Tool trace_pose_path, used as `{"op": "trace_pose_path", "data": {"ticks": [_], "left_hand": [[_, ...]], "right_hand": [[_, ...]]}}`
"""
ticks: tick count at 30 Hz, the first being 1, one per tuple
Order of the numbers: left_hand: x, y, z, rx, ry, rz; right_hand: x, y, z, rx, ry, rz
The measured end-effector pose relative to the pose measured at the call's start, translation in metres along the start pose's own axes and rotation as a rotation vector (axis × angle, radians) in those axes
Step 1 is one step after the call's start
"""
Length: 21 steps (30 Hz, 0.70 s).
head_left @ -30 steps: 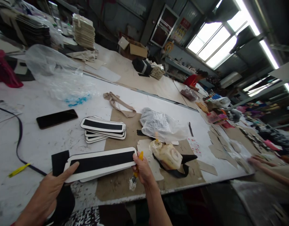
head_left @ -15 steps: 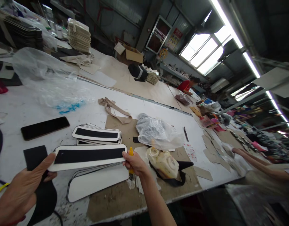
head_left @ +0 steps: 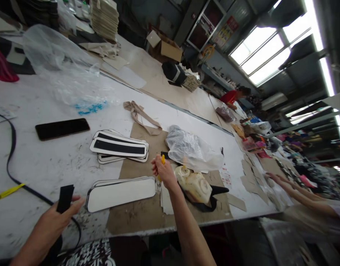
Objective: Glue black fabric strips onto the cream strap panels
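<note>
My left hand is closed around a black strip, low at the left. Over the brown board, my right hand grips a slim yellow-handled tool; its lower end is mostly hidden. Between my hands lies a stack of plain white rounded panels. Behind it rests a pile of white panels with black bands, slightly fanned out. To the right of my right hand stands a stained cream plastic container on black material.
A phone lies at the left, near a black cord with a yellow tag. Clear plastic bags and a beige fabric strap sit farther back. At the right a co-worker's arms reach over the table.
The banded panel held between both hands now lies on the rear pile, let go. My left hand has drawn down with the black strip; my right hand has lifted slightly away.
</note>
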<state>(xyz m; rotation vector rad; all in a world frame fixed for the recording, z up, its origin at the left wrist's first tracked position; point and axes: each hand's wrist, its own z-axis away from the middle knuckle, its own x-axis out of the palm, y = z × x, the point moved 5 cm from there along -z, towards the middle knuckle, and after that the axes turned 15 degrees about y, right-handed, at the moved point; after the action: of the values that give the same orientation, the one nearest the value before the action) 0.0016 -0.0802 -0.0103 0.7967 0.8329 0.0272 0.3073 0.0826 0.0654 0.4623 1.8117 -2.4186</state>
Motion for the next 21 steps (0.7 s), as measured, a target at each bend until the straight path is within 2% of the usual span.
{"op": "trace_pose_path", "data": {"ticks": [2,4,7,11,15,18,21], "left_hand": [[0.009,0.001,0.002,0.016,-0.043,0.004],[0.016,0.001,0.002,0.063,-0.066,0.009],[0.023,-0.002,-0.001,0.093,-0.084,0.014],[0.022,0.000,-0.001,0.168,-0.090,-0.028],[0.021,0.002,-0.002,0.202,-0.111,-0.026],[0.022,0.000,-0.004,0.200,-0.108,-0.044],[0.023,-0.001,-0.006,0.186,-0.113,-0.065]], "right_hand": [[0.000,-0.001,0.027,-0.050,0.017,-0.056],[0.009,0.005,0.051,-0.060,0.021,-0.088],[0.033,0.023,0.077,0.055,0.028,-0.201],[0.068,0.039,0.098,0.128,0.039,-0.379],[0.091,0.051,0.111,0.167,-0.019,-0.288],[0.089,0.059,0.116,0.155,0.019,-0.178],[0.070,0.064,0.115,0.069,0.146,-0.075]]}}
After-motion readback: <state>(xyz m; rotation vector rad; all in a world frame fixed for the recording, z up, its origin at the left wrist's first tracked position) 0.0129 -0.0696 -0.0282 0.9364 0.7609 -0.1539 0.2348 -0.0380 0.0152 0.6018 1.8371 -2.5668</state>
